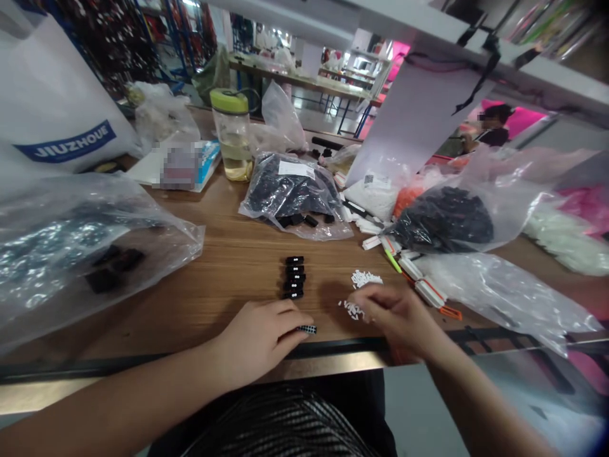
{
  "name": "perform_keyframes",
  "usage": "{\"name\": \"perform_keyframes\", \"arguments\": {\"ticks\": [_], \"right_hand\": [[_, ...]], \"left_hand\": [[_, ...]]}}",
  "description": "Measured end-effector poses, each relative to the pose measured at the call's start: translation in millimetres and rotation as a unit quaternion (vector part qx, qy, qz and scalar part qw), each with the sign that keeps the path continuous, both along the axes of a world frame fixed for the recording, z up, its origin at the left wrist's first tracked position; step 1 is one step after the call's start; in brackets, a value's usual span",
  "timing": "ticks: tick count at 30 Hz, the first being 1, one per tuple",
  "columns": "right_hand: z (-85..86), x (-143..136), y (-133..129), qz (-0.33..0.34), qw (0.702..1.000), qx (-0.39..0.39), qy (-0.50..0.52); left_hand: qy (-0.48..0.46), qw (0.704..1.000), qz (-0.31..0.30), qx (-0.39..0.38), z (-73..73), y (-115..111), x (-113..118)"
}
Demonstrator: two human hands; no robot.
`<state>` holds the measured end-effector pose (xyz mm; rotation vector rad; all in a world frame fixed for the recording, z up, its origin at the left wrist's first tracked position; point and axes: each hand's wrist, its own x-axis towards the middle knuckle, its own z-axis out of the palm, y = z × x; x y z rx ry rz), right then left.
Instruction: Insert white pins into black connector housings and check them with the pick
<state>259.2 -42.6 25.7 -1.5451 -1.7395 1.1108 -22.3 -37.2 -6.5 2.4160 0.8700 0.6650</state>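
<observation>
Near the table's front edge, my left hand grips a small black connector with rows of holes between thumb and fingers. Just beyond it, several black connectors with white marks lie in a column. To the right, my right hand is closed in a pinch at the small white pieces; its fingertips are blurred, and what they hold cannot be made out. A second pile of white pieces lies just behind that hand.
A bag of black parts lies mid-table, with a green-lidded bottle behind it. Plastic bags crowd the left. On the right are white parts and another bag. A person is in the background.
</observation>
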Motion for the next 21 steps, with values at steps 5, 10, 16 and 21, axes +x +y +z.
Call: {"name": "perform_keyframes", "arguments": {"ticks": [5, 10, 16, 21], "right_hand": [[-1.3, 70, 16, -0.092, 0.963, 0.058, -0.247], [-13.1, 81, 0, -0.073, 0.962, 0.046, -0.261], [-18.3, 73, -4, -0.059, 0.945, 0.061, -0.315], [-16.4, 74, 2, -0.103, 0.922, 0.034, -0.373]], "left_hand": [[0.121, 0.99, 0.056, -0.036, 15.4, -9, -5], [0.11, 0.987, 0.115, -0.031, 11.0, -25, -9], [-0.01, 0.977, 0.213, 0.018, -15.5, -42, 3], [-0.018, 0.977, 0.214, 0.019, -18.4, -44, 6]]}}
